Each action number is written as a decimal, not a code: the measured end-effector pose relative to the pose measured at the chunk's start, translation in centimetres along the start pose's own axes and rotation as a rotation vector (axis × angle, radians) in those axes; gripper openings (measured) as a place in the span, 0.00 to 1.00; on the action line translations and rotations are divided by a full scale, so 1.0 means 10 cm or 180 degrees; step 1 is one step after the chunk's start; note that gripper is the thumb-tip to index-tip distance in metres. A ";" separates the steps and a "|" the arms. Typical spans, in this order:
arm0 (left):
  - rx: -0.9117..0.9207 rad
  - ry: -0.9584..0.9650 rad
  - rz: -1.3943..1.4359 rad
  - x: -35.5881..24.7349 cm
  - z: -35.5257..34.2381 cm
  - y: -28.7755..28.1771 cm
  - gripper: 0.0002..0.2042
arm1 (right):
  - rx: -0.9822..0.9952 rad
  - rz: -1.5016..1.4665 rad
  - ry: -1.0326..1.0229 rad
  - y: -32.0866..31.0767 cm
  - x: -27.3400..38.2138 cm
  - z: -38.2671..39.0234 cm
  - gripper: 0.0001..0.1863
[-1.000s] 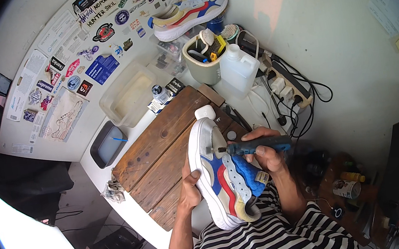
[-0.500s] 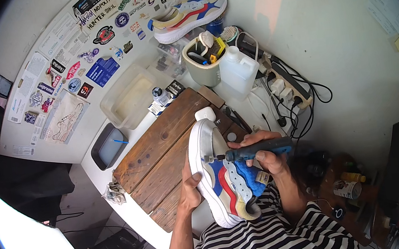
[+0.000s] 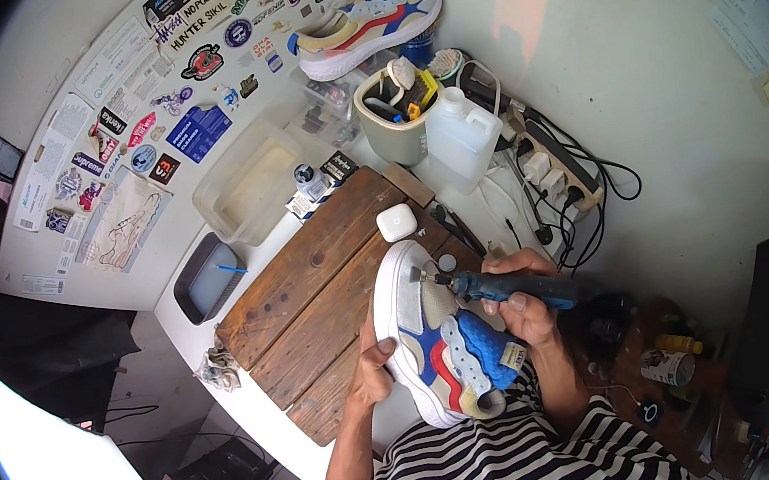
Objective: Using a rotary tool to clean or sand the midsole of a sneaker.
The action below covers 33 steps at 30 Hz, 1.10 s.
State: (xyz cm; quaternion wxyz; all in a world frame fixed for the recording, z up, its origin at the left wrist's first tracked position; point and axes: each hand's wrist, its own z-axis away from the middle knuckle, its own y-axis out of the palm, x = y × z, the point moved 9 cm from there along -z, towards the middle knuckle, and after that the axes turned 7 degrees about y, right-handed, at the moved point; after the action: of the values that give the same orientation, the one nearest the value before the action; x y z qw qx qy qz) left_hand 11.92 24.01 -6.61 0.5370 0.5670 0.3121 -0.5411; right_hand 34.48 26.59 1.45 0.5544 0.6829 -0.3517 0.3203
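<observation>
My left hand [image 3: 374, 369] grips a sneaker [image 3: 404, 339] by its white sole, thumb against the sidewall. The sneaker has a grey toe, blue, red and cream side panels, and a fuzzy blue tongue; its toe points away from me. In my right hand [image 3: 523, 299] is a dark blue-grey rotary tool [image 3: 508, 289], held like a pen. Its small round tip lies at the toe of the upper; whether it touches cannot be made out. The fingers of my left hand behind the sole are hidden.
Beneath lies a wooden plank board [image 3: 314, 293] with a white case [image 3: 396, 223] on it. Behind are a clear plastic tub [image 3: 246, 185], a tool bucket [image 3: 396, 141], a white jug [image 3: 464, 142] and the matching sneaker [image 3: 366, 29]. Cables run from a power strip [image 3: 554, 164] on the right.
The sneaker has shifted slightly right and toward me, uncovering more of the white case. The rotary tool's tip has moved from the toe's side edge up nearer the front of the toe.
</observation>
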 end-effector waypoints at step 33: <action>0.0157 0.0371 -0.0480 -0.50 -0.11 0.18 0.53 | -0.0138 -0.0134 0.0049 0.04 0.02 0.01 0.25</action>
State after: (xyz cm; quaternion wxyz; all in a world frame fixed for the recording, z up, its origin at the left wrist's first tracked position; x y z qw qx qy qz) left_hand 12.86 25.79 -1.58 0.4615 0.5854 0.3712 -0.5536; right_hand 34.23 26.45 1.87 0.5784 0.6755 -0.3398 0.3061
